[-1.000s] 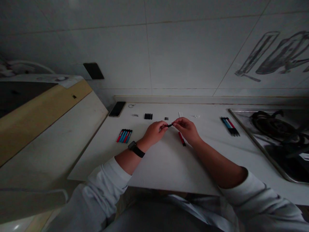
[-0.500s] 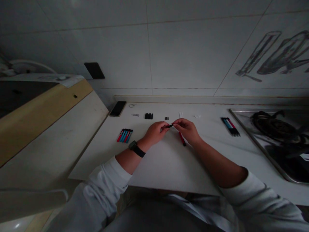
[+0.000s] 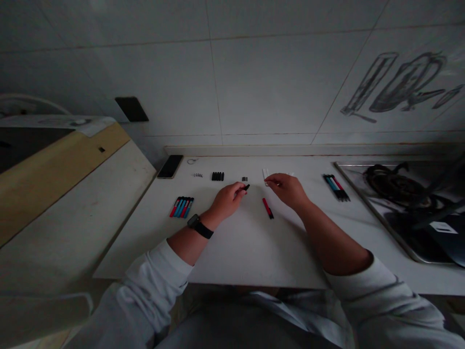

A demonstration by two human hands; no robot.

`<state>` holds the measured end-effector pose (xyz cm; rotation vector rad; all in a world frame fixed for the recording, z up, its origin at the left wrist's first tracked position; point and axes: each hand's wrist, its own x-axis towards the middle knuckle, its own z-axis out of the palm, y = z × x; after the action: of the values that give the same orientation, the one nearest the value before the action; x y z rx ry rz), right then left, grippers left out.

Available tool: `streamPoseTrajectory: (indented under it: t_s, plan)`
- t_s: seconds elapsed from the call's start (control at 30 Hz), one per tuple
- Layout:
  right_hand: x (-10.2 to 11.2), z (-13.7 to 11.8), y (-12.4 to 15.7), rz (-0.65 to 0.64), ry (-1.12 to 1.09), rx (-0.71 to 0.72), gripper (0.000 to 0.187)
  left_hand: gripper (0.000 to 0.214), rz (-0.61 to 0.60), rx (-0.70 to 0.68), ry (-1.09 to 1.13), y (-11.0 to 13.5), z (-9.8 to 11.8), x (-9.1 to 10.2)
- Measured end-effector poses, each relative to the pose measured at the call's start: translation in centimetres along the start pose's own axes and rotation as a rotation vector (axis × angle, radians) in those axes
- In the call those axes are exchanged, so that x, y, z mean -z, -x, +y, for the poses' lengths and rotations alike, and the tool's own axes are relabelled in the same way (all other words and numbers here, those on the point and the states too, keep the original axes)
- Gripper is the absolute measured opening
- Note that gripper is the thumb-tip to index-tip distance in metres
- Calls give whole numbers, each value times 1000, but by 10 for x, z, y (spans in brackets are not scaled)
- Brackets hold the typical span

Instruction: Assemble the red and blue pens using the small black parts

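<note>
My left hand (image 3: 225, 199) is closed around a small black pen part (image 3: 247, 187), whose tip sticks out past the thumb and forefinger. My right hand (image 3: 287, 188) has its fingertips pinched together at the lower end of some thin white sticks (image 3: 265, 172); whether one is between them is hidden. Below the right hand lies a red and black pen piece (image 3: 268, 208) on the white worktop. A few tiny dark pieces (image 3: 244, 179) rest just beyond my left hand, with a row of short black pen parts (image 3: 218, 176) to their left.
Several red and blue pen barrels (image 3: 182, 207) lie left of my left arm. Small springs (image 3: 197, 175), a ring (image 3: 192, 161) and a phone (image 3: 170, 166) lie at the back left. More pens (image 3: 336, 188) sit beside the gas hob (image 3: 399, 194) on the right.
My hands have moved apart. The right one has let go of the black pen part and gone to the white sticks, while the left still holds the part. The view has shifted slightly.
</note>
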<state>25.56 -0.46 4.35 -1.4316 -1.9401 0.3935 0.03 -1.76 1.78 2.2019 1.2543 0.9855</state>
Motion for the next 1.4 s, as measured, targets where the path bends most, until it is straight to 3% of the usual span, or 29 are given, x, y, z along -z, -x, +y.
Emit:
streamPoseTrajectory:
  t_s: [0.27,0.5,0.7,0.8,0.97,1.13,1.4]
  plan:
    - [12,16,-4,47,318,-62,28,13,-3,-57,-48,0,-6,-3]
    - [15,25,-4,-137,467,-193,30,13,-26,-83,-49,0,-8,-3]
    - [36,47,-9,-15,553,-353,35,13,-59,-82,-32,0,-10,-5]
    - [32,47,-9,-22,518,-253,35,13,-65,-81,-30,0,-10,-5]
    - [10,35,-6,-203,486,-34,39,13,-82,-74,-34,0,-11,-7]
    - [1,35,-6,-275,485,15,40,13,-87,-80,-27,0,-10,-7]
    - [3,37,-7,-323,524,55,36,12,-99,-87,-43,0,-13,-8]
